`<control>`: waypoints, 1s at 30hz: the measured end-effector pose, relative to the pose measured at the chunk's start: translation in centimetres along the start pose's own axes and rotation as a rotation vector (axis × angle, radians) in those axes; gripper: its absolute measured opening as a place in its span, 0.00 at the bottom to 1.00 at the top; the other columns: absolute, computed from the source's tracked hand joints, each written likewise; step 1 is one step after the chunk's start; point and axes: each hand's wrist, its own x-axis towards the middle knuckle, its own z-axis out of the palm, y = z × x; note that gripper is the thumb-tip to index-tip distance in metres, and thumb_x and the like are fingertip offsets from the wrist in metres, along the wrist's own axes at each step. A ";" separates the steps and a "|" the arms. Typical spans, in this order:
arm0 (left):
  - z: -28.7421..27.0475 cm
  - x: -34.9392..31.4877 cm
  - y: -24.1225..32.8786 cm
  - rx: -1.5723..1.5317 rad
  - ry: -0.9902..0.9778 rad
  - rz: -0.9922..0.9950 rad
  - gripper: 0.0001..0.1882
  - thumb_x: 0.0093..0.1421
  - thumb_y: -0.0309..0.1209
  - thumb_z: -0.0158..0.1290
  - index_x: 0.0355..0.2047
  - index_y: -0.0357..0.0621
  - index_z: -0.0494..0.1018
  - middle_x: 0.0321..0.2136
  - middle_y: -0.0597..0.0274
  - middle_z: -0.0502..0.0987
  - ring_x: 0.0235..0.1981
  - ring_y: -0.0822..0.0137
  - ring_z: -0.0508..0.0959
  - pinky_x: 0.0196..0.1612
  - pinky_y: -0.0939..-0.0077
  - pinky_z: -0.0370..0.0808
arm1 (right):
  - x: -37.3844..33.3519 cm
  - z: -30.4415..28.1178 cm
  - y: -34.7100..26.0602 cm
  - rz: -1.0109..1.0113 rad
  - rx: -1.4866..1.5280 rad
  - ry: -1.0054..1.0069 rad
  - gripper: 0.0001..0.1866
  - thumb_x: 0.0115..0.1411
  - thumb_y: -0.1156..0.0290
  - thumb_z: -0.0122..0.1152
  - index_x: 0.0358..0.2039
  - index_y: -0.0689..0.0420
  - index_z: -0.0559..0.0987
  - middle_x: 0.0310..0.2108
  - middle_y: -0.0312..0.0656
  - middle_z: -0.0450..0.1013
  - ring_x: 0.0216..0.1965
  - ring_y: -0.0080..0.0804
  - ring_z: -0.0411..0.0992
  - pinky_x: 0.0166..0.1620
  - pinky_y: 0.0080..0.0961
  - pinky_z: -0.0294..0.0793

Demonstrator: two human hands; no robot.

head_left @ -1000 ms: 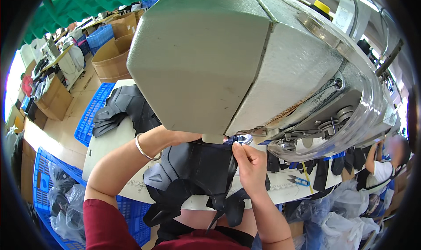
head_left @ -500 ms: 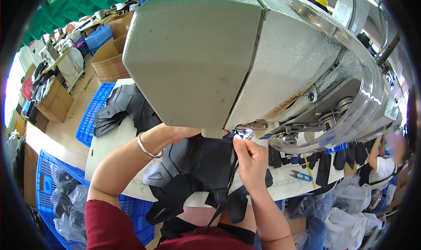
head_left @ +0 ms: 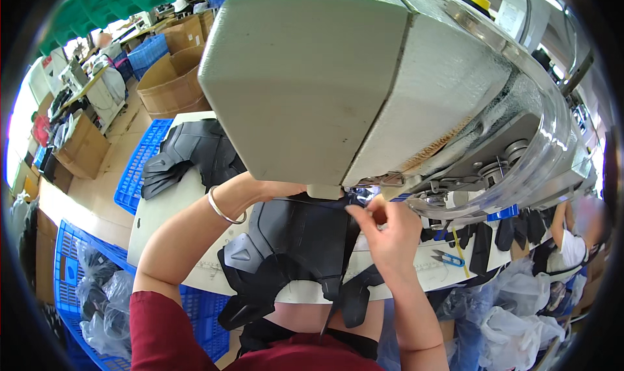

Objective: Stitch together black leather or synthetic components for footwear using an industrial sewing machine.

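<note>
A black panelled sewn piece (head_left: 299,234) with a grey moulded patch (head_left: 242,252) lies under the head of a large grey sewing machine (head_left: 305,91). At its upper left edge rests my left hand (head_left: 276,187); its fingertips disappear behind the machine head. My right hand (head_left: 395,234) is just right of the piece, near the needle area. Thumb and forefinger are apart there, the other fingers curl loosely, and I see nothing between them. The piece's lower flaps hang over the table's front edge toward my lap.
Another black panelled piece (head_left: 192,153) lies on the white table (head_left: 153,225) at left. Blue thread snips (head_left: 448,258) and a yellow strip (head_left: 460,251) are at right, near black cut parts (head_left: 480,249). Blue crates (head_left: 68,267) stand left; a person (head_left: 572,241) sits far right.
My right hand has come off the piece's right edge, moving right, and its pinch has loosened. The left hand stays at the upper edge. The view has shifted slightly.
</note>
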 end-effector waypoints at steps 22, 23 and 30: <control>0.6 -0.3 1.3 0.052 -0.072 0.152 0.24 0.48 0.35 0.69 0.43 0.37 0.77 0.36 0.61 0.79 0.37 0.69 0.76 0.42 0.75 0.75 | -2.0 1.4 -0.4 0.143 0.180 0.102 0.17 0.59 0.72 0.60 0.48 0.65 0.74 0.26 0.37 0.70 0.28 0.21 0.66 0.35 0.21 0.68; 0.7 -0.3 1.2 0.031 -0.064 0.170 0.27 0.48 0.36 0.70 0.45 0.35 0.76 0.37 0.61 0.80 0.38 0.69 0.77 0.43 0.74 0.74 | -2.5 1.2 -0.8 0.121 0.174 0.050 0.20 0.60 0.73 0.59 0.52 0.64 0.72 0.25 0.39 0.71 0.26 0.22 0.67 0.35 0.21 0.69; 0.3 -0.6 1.5 0.222 0.022 0.180 0.24 0.45 0.37 0.71 0.39 0.36 0.79 0.31 0.65 0.80 0.33 0.72 0.75 0.37 0.76 0.72 | -3.2 1.9 -1.1 0.212 0.216 0.052 0.21 0.63 0.75 0.57 0.56 0.62 0.73 0.21 0.36 0.73 0.24 0.14 0.65 0.30 0.15 0.66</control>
